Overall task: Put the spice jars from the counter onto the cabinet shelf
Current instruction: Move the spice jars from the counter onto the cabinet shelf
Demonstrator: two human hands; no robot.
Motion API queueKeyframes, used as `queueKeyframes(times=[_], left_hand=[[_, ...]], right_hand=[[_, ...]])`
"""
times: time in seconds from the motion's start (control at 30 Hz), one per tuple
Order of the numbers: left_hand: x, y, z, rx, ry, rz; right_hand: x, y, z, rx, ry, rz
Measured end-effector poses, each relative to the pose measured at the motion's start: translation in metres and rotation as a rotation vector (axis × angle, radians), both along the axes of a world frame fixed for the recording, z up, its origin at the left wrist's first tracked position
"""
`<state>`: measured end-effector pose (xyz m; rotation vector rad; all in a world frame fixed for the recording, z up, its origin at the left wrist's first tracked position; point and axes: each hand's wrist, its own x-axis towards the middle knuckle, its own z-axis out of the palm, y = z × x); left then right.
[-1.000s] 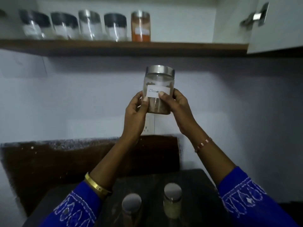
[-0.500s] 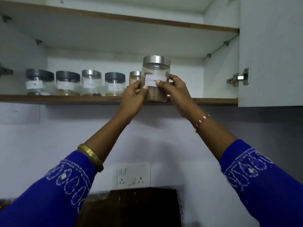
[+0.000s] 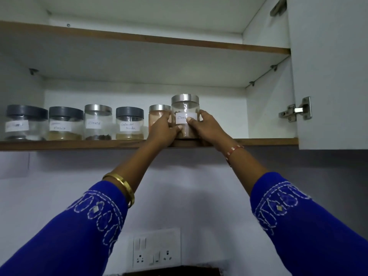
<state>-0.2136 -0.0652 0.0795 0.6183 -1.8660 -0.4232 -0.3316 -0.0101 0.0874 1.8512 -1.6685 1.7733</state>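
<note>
A clear cinnamon jar [image 3: 184,108] with a silver lid and a white label stands at the front edge of the cabinet shelf [image 3: 268,141]. My left hand [image 3: 164,129] grips its left side and my right hand [image 3: 206,126] grips its right side, thumbs on the label. Just left of it, partly behind my left hand, stands a jar of reddish powder [image 3: 158,116]. Further left along the shelf stands a row of several labelled jars: coriander powder [image 3: 129,123], cloves [image 3: 98,122] and two with dark lids [image 3: 65,123] [image 3: 26,122].
The open cabinet door [image 3: 328,76] with its hinge [image 3: 296,112] hangs on the right. An upper shelf [image 3: 159,39] runs above the jars. To the right of the cinnamon jar the shelf is bare. A wall socket panel [image 3: 156,249] sits low in the middle.
Both hands lifted the cinnamon jar from above the counter up to the shelf; it now rests on the shelf edge beside the reddish powder jar. The view tilted up, so the counter is out of sight.
</note>
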Motion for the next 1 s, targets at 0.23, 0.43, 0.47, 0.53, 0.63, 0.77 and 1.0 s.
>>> queueKeyframes(times=[0.23, 0.43, 0.47, 0.53, 0.63, 0.77, 1.0], left_hand=[[-0.017, -0.027, 0.016, 0.020, -0.208, 0.149], [-0.031, -0.036, 0.024, 0.068, -0.304, 0.142], [-0.033, -0.037, 0.025, 0.075, -0.335, 0.147], [-0.036, -0.040, 0.028, 0.081, -0.389, 0.159], [-0.040, -0.046, 0.031, 0.102, -0.358, 0.190], [-0.040, -0.046, 0.028, 0.060, -0.301, 0.207], [-0.035, -0.032, 0.009, -0.184, -0.148, 0.222]], right_hand=[[-0.019, -0.032, 0.001, 0.069, 0.135, -0.358], [-0.030, -0.051, 0.002, -0.009, 0.112, -0.470], [-0.029, -0.052, 0.003, -0.002, 0.134, -0.475], [-0.029, -0.051, 0.004, 0.044, 0.173, -0.467], [-0.030, -0.048, 0.006, 0.112, 0.199, -0.439], [-0.027, -0.045, 0.003, 0.127, 0.219, -0.443], [-0.023, -0.029, -0.008, 0.063, 0.305, -0.418]])
